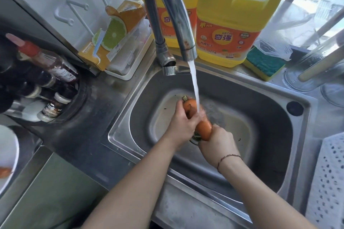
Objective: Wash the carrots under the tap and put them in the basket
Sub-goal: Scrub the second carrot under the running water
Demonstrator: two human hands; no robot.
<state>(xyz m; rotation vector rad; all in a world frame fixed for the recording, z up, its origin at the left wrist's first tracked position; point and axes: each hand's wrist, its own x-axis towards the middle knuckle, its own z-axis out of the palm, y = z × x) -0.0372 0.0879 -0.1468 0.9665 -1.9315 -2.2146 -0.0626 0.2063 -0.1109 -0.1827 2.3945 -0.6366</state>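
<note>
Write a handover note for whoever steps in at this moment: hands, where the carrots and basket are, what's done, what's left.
Left hand grips the carrot near its stem end; right hand holds its lower end.
The carrot is over the sink, under the running tap.
White perforated basket is at the right edge; its inside is out of view.
Another carrot sits in the white bowl at far left.
Left: finish rinsing, move it to the basket, wash the rest.
</note>
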